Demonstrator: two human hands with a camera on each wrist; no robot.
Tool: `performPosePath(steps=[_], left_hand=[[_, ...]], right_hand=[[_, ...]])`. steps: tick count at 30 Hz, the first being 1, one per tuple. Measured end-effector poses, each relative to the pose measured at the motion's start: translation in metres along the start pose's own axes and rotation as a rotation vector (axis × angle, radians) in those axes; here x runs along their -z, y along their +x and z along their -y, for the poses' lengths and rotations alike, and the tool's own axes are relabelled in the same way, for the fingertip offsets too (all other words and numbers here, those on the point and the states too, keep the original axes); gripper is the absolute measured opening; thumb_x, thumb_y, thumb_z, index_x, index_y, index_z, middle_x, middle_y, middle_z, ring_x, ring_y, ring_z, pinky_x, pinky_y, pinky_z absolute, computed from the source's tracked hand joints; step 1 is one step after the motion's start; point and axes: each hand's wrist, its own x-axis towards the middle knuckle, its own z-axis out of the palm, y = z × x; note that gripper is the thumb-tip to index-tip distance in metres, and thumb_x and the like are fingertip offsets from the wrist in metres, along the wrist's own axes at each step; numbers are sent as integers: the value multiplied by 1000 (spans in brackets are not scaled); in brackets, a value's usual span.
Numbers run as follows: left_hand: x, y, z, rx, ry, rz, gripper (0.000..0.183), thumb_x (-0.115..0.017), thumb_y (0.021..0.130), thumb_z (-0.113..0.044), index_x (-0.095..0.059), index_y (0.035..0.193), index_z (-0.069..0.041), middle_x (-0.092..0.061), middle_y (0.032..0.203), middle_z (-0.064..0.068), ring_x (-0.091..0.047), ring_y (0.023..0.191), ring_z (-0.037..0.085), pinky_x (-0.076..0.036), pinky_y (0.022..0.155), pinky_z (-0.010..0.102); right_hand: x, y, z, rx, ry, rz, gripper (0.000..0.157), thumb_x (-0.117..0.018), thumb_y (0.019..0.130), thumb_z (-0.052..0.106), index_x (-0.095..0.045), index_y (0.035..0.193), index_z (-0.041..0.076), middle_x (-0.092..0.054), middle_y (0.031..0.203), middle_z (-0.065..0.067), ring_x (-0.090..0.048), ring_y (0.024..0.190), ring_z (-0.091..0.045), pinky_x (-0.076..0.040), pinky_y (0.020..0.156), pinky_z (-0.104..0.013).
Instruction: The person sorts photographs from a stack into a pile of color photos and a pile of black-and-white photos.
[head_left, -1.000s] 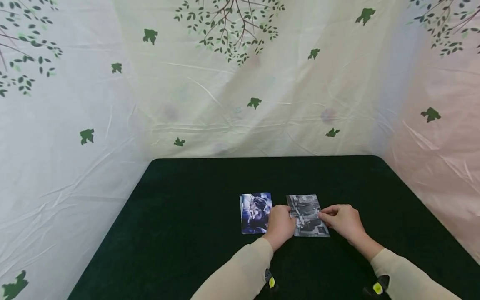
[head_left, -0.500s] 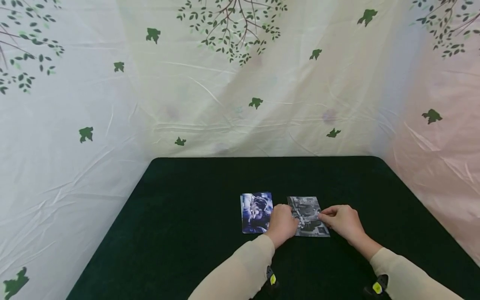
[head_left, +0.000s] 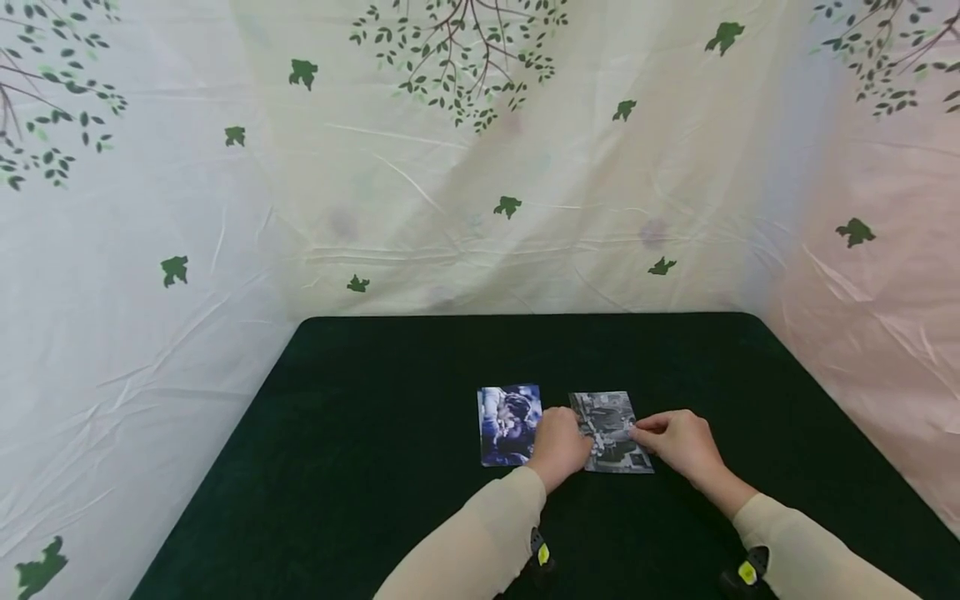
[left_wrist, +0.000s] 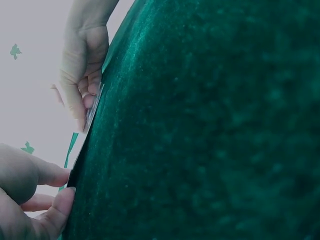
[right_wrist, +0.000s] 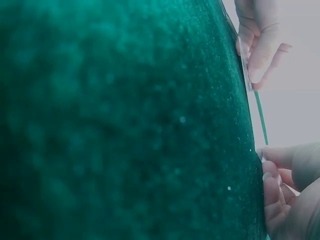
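Note:
A black-and-white photo print (head_left: pixel 611 427) lies on the dark green table, right of centre in the head view. At its left edge my left hand (head_left: pixel 559 448) pinches it between thumb and finger. The right hand (head_left: pixel 684 446) holds the opposite edge, thumb and index finger meeting there. Close by on the left is a blue-and-white photo print (head_left: pixel 508 425), its lower right corner partly behind my left hand. Another print's edge shows beneath it. From the left wrist view, the left fingertips (left_wrist: pixel 64 200) are at the print's thin edge, which is seen almost side-on.
Dark green cloth (head_left: pixel 337 450) covers the table. Pale fabric walls (head_left: pixel 420 192) printed with leaves and branches enclose its back and sides. A dark band with a yellow-green mark (head_left: pixel 542 554) sits at the left wrist, and a similar band (head_left: pixel 748 571) at the right.

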Motion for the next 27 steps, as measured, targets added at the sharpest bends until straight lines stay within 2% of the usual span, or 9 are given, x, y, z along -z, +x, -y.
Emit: performPosePath(steps=[6,10,17,25,27], left_hand=[[0,1,3,15,-13,-6,15,-74,83,-16,-70,79,-2,-62,76,5,-51,62,13,-45,55,29],[0,2,3,11,-18,-5,16,-74,84,-16,-68,74,-4,-58,69,2,-48,58,11,-42,51,27],[-1,0,2,2,12,6,16,-72,86,-18,-69,79,-4,-62,77,3,-50,62,11,-44,56,27],[-3,0,1,-5,5,4,16,-72,85,-17,-68,78,-4,-60,73,2,-50,60,11,-43,53,26],[-4,1,1,-11,16,1,15,-73,85,-17,-69,80,-3,-63,78,4,-52,63,11,-45,56,27]], right_hand=[[-2,1,1,36,-43,-1,25,-72,86,28,-74,105,11,-71,104,-11,-64,83,-16,-49,64,-31],[-2,1,2,9,-28,0,26,-71,87,28,-74,106,11,-71,101,-10,-63,76,-15,-48,60,-31],[-3,0,3,-3,-28,-5,26,-70,88,27,-74,107,10,-71,99,-9,-59,68,-14,-45,55,-32],[-2,-2,2,6,-31,-15,24,-71,88,25,-74,106,9,-71,99,-10,-60,69,-14,-46,56,-32],[-2,-2,0,9,-37,-21,24,-71,88,24,-74,105,9,-71,99,-10,-60,71,-14,-46,57,-31]])
